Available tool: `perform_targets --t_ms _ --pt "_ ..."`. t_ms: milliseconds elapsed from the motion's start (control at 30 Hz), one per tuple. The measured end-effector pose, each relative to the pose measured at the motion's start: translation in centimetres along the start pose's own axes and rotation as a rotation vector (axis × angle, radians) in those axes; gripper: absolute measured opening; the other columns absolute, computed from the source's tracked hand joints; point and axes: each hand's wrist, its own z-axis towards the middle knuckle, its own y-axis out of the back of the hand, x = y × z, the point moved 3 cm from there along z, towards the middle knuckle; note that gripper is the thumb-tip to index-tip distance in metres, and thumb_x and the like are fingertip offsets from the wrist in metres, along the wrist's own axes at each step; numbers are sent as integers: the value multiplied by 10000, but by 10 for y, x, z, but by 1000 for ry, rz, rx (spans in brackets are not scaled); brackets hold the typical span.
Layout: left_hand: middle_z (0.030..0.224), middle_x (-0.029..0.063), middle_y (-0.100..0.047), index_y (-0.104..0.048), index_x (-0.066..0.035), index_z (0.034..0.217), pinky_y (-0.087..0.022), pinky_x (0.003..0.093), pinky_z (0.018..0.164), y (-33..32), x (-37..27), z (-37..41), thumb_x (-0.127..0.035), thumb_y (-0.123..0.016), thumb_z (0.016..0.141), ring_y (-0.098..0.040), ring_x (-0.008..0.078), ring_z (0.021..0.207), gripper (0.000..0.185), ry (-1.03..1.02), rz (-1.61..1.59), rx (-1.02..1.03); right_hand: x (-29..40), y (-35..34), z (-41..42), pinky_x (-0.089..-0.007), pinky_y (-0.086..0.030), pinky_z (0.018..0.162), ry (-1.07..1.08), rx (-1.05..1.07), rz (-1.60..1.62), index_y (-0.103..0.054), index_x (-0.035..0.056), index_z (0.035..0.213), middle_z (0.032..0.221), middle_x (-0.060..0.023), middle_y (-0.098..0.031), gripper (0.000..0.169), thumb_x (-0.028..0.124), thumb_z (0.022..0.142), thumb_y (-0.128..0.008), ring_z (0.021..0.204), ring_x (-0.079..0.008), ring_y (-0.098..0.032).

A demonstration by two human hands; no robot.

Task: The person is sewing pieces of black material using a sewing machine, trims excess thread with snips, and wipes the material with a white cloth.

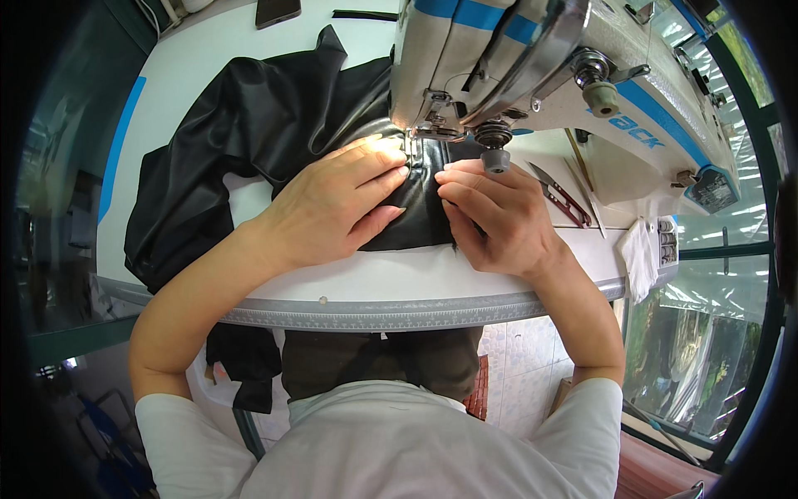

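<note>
Black leather-like fabric (249, 106) lies in folds over the white sewing table, part of it under the needle area of a Jack sewing machine (629, 118). Beside the lit presser foot (412, 150), my left hand (340, 193) rests flat on the material, fingers forward and thumb apart. My right hand (499, 209) is just right of the foot, its bent fingertips and thumb drawn together at a narrow strip of the same fabric. The machine head hides the fabric behind the foot. A seam line shows near the foot.
Red-handled scissors (566, 198), a thin pointed tool (586, 196) and a white cloth (639, 259) are at the right. A dark phone (277, 12) lies at the back. A ruler strip (386, 317) runs along the table's front edge. Black fabric pieces (246, 362) hang below the table.
</note>
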Motion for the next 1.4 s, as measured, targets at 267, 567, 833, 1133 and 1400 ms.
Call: perform_targets --t_ms 267,567,833,1133,1400 --pt "1394 195 -673 -706 71 1330 -524 520 1177 0 -1 0 -104 -825 912 -648 406 1305 468 -18 2 -21 4 -9 3 -387 -545 760 -27 52 -8 -725 6 1135 1158 -123 -807 301 73 863 -836 761 -270 -649" --pt "1374 216 -646 -685 103 1326 -544 504 1157 0 -8 -2 -71 -823 902 -645 424 1302 479 15 41 8 6 -13 5 -377 -499 779 -78 164 -71 -680 9 1206 1104 -96 -778 317 120 930 -789 764 -247 -666" --pt "1397 202 -639 -675 103 1350 -525 510 1188 0 -7 -1 -73 -794 928 -640 407 1328 472 -9 64 -10 7 -12 7 -385 -497 798 -94 181 -47 -666 9 1220 995 -75 -755 311 116 949 -773 778 -245 -695" --pt "1409 199 -634 -660 103 1377 -521 510 1186 1 -2 0 -85 -791 940 -630 421 1338 494 3 30 -4 3 -12 10 -387 -486 788 -104 176 -52 -674 13 1222 816 -55 -709 286 128 975 -762 713 -258 -673" --pt "1439 205 -629 -655 86 1389 -524 494 1178 3 3 3 -77 -789 942 -609 432 1381 494 17 27 2 0 -12 10 -396 -479 778 -127 198 -77 -678 32 1210 604 -66 -609 253 150 999 -749 594 -302 -562"
